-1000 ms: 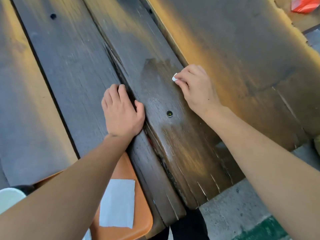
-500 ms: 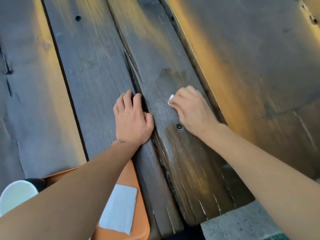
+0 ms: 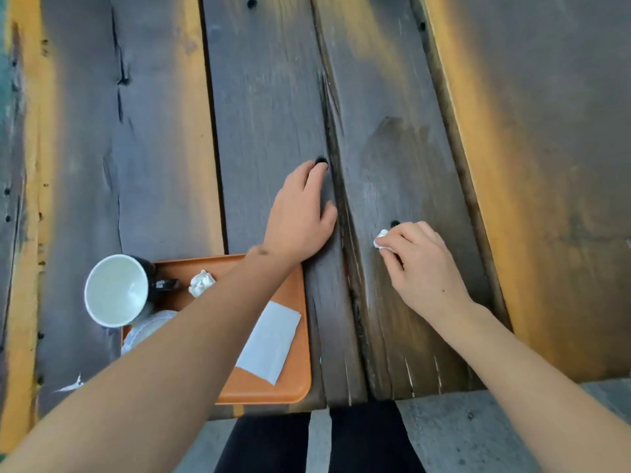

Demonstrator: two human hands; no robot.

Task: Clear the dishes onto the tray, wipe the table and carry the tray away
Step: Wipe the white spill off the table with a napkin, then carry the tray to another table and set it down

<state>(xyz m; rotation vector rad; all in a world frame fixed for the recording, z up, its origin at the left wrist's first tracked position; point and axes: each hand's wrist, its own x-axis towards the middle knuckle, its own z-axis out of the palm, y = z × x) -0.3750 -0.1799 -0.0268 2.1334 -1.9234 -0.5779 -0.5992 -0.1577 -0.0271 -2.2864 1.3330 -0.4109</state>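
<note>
My right hand (image 3: 423, 268) is closed on a small white tissue wad (image 3: 380, 238), pressed to a damp dark plank of the wooden table (image 3: 266, 97). Flat on the neighbouring plank lies my left hand (image 3: 300, 216), fingers spread, holding nothing. The orange tray (image 3: 297, 336) sits at the table's near edge under my left forearm. On it stand a black mug with a white inside (image 3: 117, 290), a crumpled tissue (image 3: 202, 283), a flat white napkin (image 3: 269, 341) and a pale dish (image 3: 146, 327) partly hidden by my arm.
A deep crack (image 3: 333, 165) runs between the two middle planks. Bolt holes dot the boards. A wet patch (image 3: 399, 145) darkens the plank beyond my right hand. Below the table edge are my dark trouser legs (image 3: 317, 442) and concrete floor (image 3: 478, 431).
My right hand has drawn the tissue back toward me along the plank, past the bolt hole. The camera has tilted so the tray, mug and table edge show more fully.
</note>
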